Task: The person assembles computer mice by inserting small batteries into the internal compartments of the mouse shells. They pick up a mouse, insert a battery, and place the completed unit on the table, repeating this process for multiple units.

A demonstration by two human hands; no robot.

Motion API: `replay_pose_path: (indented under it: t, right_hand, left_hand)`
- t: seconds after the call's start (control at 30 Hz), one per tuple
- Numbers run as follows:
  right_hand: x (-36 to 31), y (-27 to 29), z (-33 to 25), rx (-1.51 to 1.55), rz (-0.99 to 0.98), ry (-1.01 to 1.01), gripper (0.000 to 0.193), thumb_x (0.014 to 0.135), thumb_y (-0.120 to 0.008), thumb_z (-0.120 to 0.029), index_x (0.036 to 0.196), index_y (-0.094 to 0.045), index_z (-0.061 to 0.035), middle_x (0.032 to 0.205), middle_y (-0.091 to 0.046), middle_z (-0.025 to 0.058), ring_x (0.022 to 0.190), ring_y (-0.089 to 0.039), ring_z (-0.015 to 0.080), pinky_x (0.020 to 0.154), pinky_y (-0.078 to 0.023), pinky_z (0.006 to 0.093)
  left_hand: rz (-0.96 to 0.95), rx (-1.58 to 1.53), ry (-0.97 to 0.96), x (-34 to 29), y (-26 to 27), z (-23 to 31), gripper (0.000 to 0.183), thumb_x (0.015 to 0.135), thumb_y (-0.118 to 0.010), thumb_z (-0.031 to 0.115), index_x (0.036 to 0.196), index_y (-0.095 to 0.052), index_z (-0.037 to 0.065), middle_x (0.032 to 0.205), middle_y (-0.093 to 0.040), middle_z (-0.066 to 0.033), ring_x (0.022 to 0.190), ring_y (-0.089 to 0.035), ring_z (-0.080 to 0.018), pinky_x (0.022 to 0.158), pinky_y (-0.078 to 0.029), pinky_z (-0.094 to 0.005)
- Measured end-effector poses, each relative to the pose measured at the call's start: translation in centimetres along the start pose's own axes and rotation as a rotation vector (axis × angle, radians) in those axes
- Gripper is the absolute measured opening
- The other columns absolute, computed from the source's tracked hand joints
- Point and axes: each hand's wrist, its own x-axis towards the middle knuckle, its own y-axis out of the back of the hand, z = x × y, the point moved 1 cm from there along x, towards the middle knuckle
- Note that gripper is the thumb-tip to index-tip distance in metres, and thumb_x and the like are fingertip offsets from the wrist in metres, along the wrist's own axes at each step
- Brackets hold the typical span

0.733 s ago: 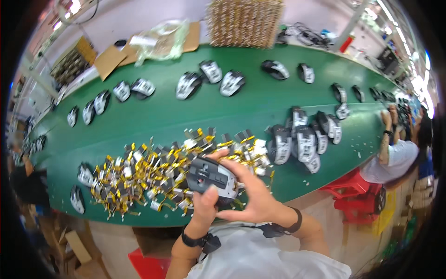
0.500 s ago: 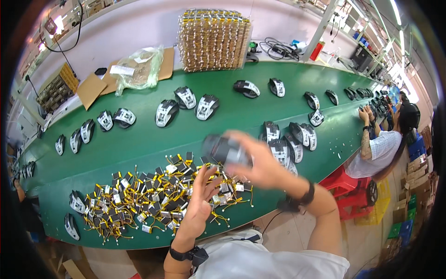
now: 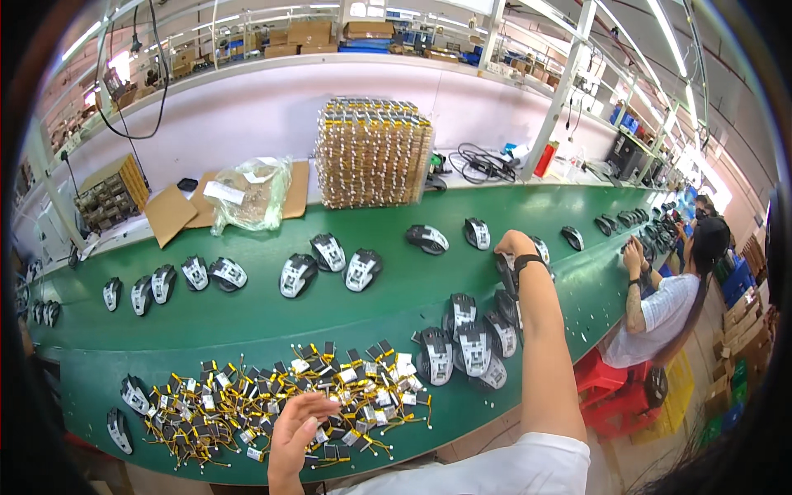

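Observation:
My left hand point(image 3: 299, 422) is open above the near part of a pile of small battery packs point(image 3: 272, 396), its fingers loosely bent and apart. The packs are grey and silver, with yellow tape and short wires. My right arm stretches far out over the green bench. At its end my right hand point(image 3: 516, 242) curls over the far end of a dark computer mouse point(image 3: 506, 274), with the fingertips largely hidden. Beside the wrist lies a white-and-black mouse point(image 3: 540, 249). Nearer, left of my right forearm, several half-assembled mice point(image 3: 473, 348) lie clustered, some overlapping.
More mice point(image 3: 328, 252) are spread along the green bench point(image 3: 247, 318). Behind them stand a tall stack of battery packs point(image 3: 373, 157), a clear bag point(image 3: 252, 198) on cardboard and coiled black cables point(image 3: 483, 162). A co-worker point(image 3: 660, 305) sits at the right, near red stools point(image 3: 615, 388).
My right hand has moved from above the battery pile to far out on the right, taking the mouse along. My left hand has lowered leftward. The view has tilted up.

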Motion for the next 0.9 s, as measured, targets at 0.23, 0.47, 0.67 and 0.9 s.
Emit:
replay_pose_path:
  t: [0.23,0.47,0.67,0.9]
  right_hand:
    - [3.4,-2.9,-7.2,0.397,0.100,0.331,0.063,0.075,-0.075,-0.037,0.130,-0.062,-0.0101,0.122,-0.066,0.0187,0.113,-0.064,0.0329,0.095,-0.051,0.0421]
    - [1.0,-3.5,-14.7,0.316,-0.060,0.759,0.067,0.074,-0.075,-0.021,0.137,-0.057,-0.0080,0.127,-0.064,0.0156,0.106,-0.064,0.0264,0.089,-0.053,0.0368]
    - [2.9,-2.6,-13.8,0.018,0.051,0.793,0.074,0.076,-0.071,-0.039,0.141,-0.052,-0.0108,0.142,-0.052,0.0222,0.131,-0.049,0.0395,0.108,-0.041,0.0431]
    - [1.8,-3.3,-18.4,0.081,0.170,0.487,0.095,0.087,-0.036,-0.079,0.158,-0.021,-0.0182,0.163,-0.014,0.0174,0.147,-0.016,0.0486,0.114,-0.020,0.0659]
  left_hand:
    - [0.088,0.083,-0.049,-0.2,0.9,0.5,0.042,0.094,-0.054,0.019,0.129,-0.050,-0.003,0.116,-0.067,-0.0208,0.108,-0.066,-0.0295,0.095,-0.050,-0.0380]
    - [-0.064,0.478,0.074,1.3,2.7,2.7,0.039,0.094,-0.062,0.014,0.128,-0.052,-0.001,0.118,-0.066,-0.0134,0.110,-0.064,-0.0213,0.095,-0.050,-0.0361]
    - [-0.333,1.226,-0.256,17.1,0.8,4.0,0.042,0.088,-0.063,0.035,0.112,-0.055,0.000,0.100,-0.067,-0.0204,0.094,-0.064,-0.0403,0.083,-0.050,-0.0478]
    - [-0.028,1.770,-0.323,33.2,-4.8,-2.7,0.079,0.089,-0.057,0.053,0.148,-0.035,0.006,0.148,-0.039,-0.0241,0.141,-0.025,-0.0502,0.109,-0.021,-0.0693]
